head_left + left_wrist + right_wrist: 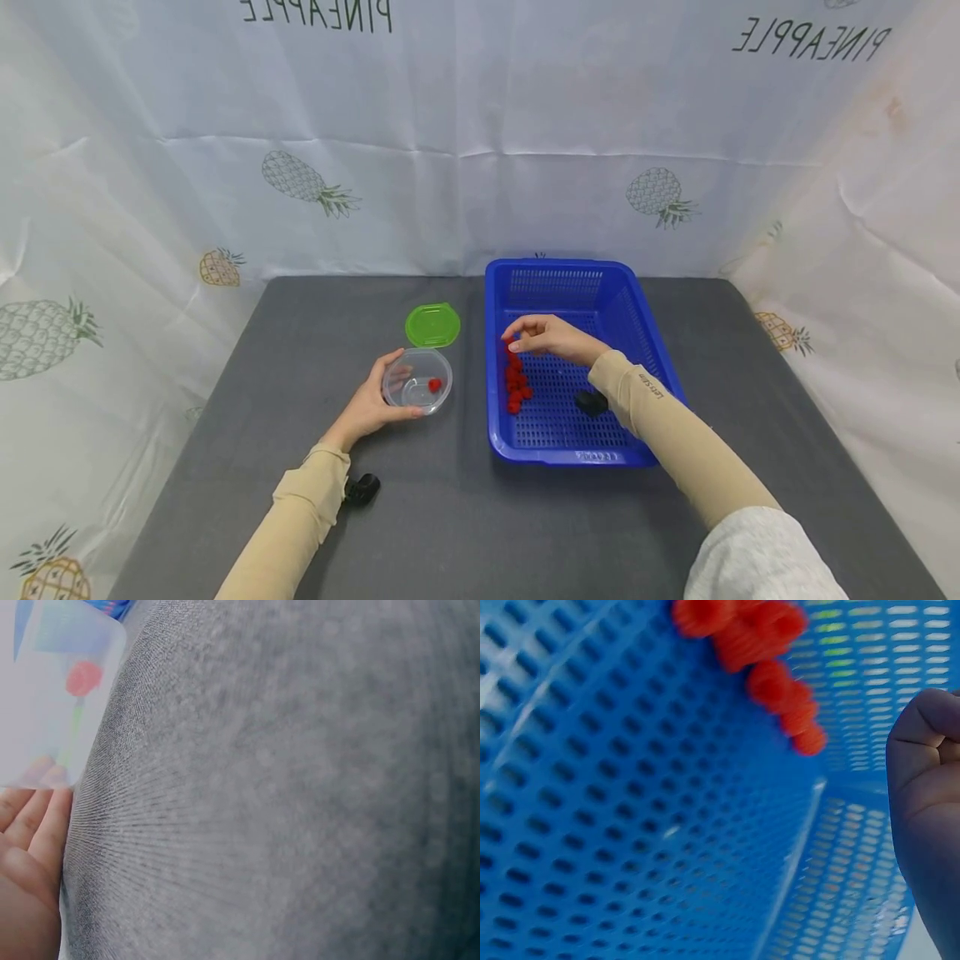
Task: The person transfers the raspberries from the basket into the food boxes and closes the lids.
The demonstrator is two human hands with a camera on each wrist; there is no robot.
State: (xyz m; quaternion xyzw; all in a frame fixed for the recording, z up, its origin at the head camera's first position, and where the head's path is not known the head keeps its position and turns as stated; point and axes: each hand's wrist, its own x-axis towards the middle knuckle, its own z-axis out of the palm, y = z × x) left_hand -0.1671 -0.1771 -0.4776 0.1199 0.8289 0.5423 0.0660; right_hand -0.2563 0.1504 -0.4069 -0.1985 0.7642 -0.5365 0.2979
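Cloth [480, 200] reads mirrored "PINEAPPLE", right sleeve [675, 437] "Let's slim".

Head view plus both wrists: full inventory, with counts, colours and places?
Basket: 1, blue, right of bowl
Berry-like pieces: several, exact count unclear, red, along basket's left side
Bowl: 1, clear, left hand
Loose piece: 1, red, inside bowl
Lid: 1, green, beyond bowl
Table: 1, grey, underneath
Cloth: count unclear, white, pineapple-printed, around table
Black objects: 2, black, by wrists
Sleeves: 2, beige, forearms
Left hand: 1, holding bowl
Right hand: 1, over basket
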